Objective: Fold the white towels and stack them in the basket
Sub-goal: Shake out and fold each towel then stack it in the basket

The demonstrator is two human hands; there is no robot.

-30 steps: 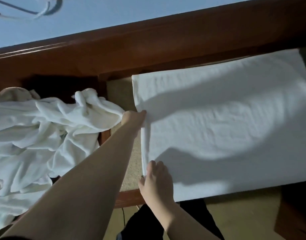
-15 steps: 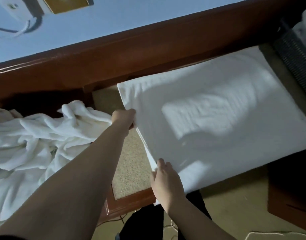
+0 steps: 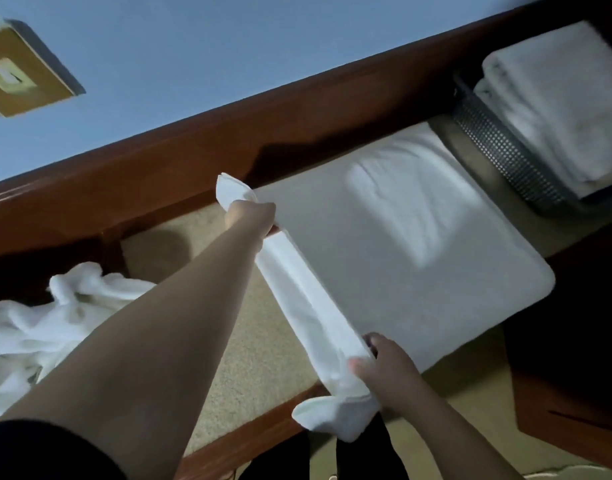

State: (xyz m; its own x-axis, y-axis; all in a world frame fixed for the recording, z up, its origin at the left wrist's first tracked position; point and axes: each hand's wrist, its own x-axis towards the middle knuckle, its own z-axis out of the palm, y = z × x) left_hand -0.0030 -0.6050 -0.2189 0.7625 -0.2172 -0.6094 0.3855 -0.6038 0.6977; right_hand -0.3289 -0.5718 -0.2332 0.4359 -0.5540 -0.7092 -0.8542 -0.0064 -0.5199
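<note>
While the left hand (image 3: 251, 216) grips the far corner of the white towel (image 3: 401, 258), fingers curled round the cloth so that a tuft of it sticks out past the fist, the right hand (image 3: 384, 370) grips the near corner, thumb on top and fingers wrapped under the bunched edge. Between the two hands the towel's left edge is lifted off the surface and rolled over into a soft tube running from far to near. A loose end hangs below the right hand, over the table's near edge. The rest of the towel lies flat on the table (image 3: 249, 344), which has a tan speckled top and a reddish-brown wooden frame; a patch of light falls on the towel's far right part.

To the right of the towel, at the far right of the scene, stands a dark mesh basket (image 3: 505, 157) holding a stack of folded towels (image 3: 561, 109), white and neatly squared. On the left lies a heap of unfolded towels (image 3: 55, 320), crumpled, partly hidden behind the left forearm. Beyond the wooden rail is a pale blue wall (image 3: 228, 46) with a yellowish plate (image 3: 17, 69) at the far left.
</note>
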